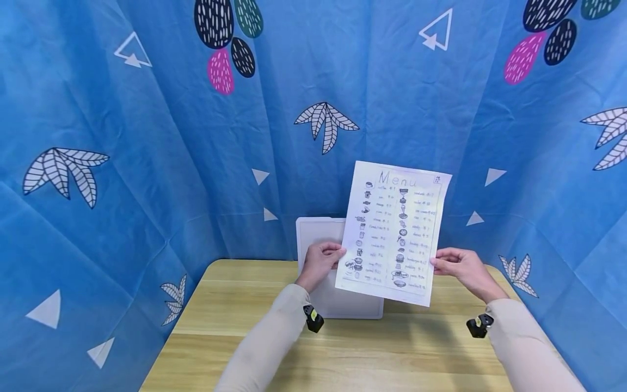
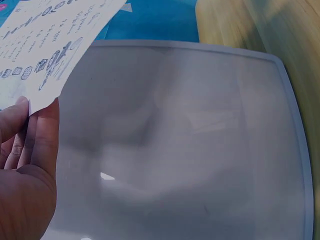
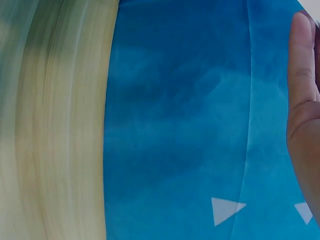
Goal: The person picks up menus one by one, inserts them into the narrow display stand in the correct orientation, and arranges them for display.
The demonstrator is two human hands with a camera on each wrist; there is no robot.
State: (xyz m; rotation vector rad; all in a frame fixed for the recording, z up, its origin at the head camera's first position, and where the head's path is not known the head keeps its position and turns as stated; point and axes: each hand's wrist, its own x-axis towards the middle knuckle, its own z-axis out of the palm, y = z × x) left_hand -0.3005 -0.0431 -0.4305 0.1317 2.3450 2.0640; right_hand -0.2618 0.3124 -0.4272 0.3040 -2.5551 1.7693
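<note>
A sheet of paper (image 1: 387, 234) with a hand-drawn menu, headed "Menu", is held up in the head view, slightly tilted. My left hand (image 1: 320, 265) pinches its left edge between thumb and fingers. On the opposite edge, my right hand (image 1: 460, 268) pinches the paper too. Behind the sheet a white board (image 1: 318, 231) with a raised rim stands at the back of the table, partly covered by the paper. The left wrist view shows the thumb and fingers of the left hand (image 2: 30, 165) at the paper's corner. Only part of the right hand (image 3: 305, 95) appears in the right wrist view.
A wooden table (image 1: 235, 316) lies under both arms. Blue patterned curtains (image 1: 313, 179) enclose its back and both sides. Each wrist carries a small black camera (image 1: 313, 318).
</note>
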